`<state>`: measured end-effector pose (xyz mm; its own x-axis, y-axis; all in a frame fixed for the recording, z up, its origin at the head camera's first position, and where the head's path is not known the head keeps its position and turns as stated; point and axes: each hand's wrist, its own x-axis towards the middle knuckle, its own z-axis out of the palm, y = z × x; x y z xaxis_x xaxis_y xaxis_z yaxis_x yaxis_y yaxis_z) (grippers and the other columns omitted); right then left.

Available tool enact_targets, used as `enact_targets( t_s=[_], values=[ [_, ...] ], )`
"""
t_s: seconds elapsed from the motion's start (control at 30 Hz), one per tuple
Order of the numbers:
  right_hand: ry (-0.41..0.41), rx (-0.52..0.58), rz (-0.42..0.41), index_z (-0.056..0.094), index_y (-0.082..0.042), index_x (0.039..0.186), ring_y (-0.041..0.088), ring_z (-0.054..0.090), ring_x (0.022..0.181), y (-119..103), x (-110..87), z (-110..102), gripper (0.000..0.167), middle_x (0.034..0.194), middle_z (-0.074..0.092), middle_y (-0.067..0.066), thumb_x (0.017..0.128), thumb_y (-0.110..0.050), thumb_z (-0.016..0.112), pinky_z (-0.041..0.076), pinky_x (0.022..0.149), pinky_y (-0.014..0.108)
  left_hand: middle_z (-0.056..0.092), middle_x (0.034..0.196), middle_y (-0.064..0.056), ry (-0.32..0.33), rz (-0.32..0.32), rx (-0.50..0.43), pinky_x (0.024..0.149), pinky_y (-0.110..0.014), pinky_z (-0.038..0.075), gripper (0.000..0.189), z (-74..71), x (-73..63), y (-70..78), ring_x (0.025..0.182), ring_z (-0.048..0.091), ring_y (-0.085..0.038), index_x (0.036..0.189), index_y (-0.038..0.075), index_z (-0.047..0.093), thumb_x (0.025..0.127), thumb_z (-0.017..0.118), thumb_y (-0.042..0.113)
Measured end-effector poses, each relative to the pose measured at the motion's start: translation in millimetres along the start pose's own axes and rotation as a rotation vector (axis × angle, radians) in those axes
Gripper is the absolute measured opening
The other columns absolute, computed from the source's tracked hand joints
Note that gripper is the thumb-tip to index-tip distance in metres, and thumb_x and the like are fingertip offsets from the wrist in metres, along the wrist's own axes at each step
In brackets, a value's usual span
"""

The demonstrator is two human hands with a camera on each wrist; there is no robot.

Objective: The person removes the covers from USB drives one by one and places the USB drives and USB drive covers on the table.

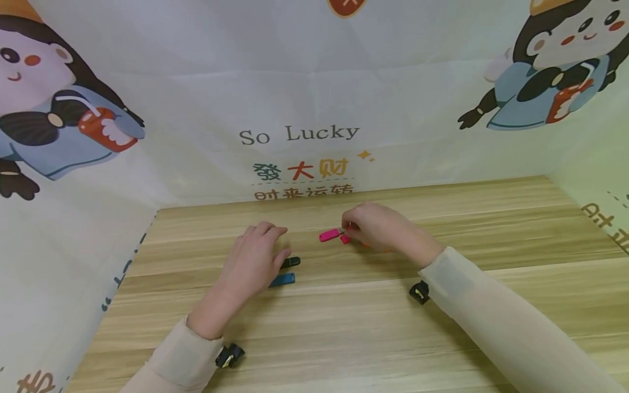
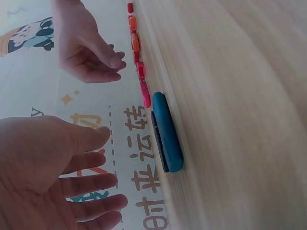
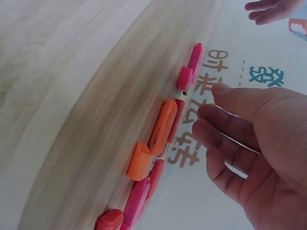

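My left hand (image 1: 253,254) hovers with extended, spread fingers near a black stick-shaped piece (image 1: 292,262) and a blue one (image 1: 283,279). These two lie side by side in the left wrist view, the blue piece (image 2: 168,132) in front. My right hand (image 1: 378,224) is bent loosely over a pink stick (image 1: 329,235) and a small pink cap (image 1: 345,239). Its fingers (image 3: 213,160) show nothing between them in the right wrist view. Beside it there lie an orange stick (image 3: 163,127), an orange cap (image 3: 139,163), and several red and pink pieces, largely hidden by the hand in the head view.
The wood-grain table (image 1: 334,338) reaches back to a pale printed cloth (image 1: 300,98) with cartoon figures and lettering. More of the cloth hangs at both sides. Each wrist carries a small black device, one on the left (image 1: 230,356) and one on the right (image 1: 419,292).
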<state>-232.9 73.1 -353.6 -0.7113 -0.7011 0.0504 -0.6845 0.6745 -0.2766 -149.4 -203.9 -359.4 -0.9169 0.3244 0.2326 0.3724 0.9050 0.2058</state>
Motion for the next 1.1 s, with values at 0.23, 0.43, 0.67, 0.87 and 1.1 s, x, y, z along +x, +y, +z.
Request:
enact_targets(
  t_s=[0.23,0.43,0.67,0.87,1.1],
  values=[
    [0.078,-0.047,-0.039,0.077,-0.008,0.104,0.016,0.064,0.082,-1.1,-13.6,-3.9,0.008,0.093,0.072,0.001,0.097,-0.011,0.077,0.056,0.077,0.037,0.066,0.128,-0.02,-0.027,0.007,-0.003,0.101,-0.055,0.052,0.046,0.2,0.9,-1.1,0.116,0.063,-0.04,0.137,-0.003,0.065,0.1,0.076,0.022],
    [0.149,-0.059,-0.08,0.079,-0.008,0.106,0.018,0.068,0.087,1.7,-24.2,-3.6,0.012,0.098,0.075,0.005,0.095,-0.011,0.081,0.058,0.081,0.039,0.066,0.128,-0.02,-0.043,0.014,-0.006,0.102,-0.053,0.052,0.047,0.8,1.7,-1.1,0.115,0.063,-0.038,0.138,-0.003,0.065,0.1,0.077,0.023],
    [0.199,-0.083,-0.092,0.078,-0.006,0.115,0.026,0.07,0.099,0.1,-38.9,-4.4,0.022,0.108,0.076,0.007,0.095,-0.015,0.082,0.056,0.092,0.046,0.067,0.126,-0.021,-0.088,0.023,0.008,0.104,-0.051,0.052,0.046,1.4,1.8,-1.4,0.115,0.065,-0.038,0.135,-0.005,0.066,0.101,0.076,0.023],
    [0.213,-0.088,-0.073,0.077,-0.01,0.123,0.024,0.067,0.094,-4.1,-52.6,-6.2,0.029,0.109,0.075,0.006,0.096,-0.018,0.081,0.055,0.088,0.046,0.067,0.126,-0.021,-0.143,0.003,-0.003,0.103,-0.052,0.053,0.043,2.9,1.6,-3.6,0.115,0.065,-0.039,0.134,-0.005,0.067,0.103,0.074,0.023],
    [0.233,-0.117,-0.072,0.076,-0.006,0.121,0.03,0.069,0.102,-3.3,-67.7,-4.8,0.031,0.112,0.074,0.008,0.094,-0.02,0.084,0.056,0.093,0.051,0.068,0.124,-0.021,-0.184,-0.005,-0.019,0.103,-0.052,0.053,0.037,5.4,2.3,-5.2,0.115,0.066,-0.039,0.131,-0.005,0.069,0.103,0.073,0.019]
  ],
)
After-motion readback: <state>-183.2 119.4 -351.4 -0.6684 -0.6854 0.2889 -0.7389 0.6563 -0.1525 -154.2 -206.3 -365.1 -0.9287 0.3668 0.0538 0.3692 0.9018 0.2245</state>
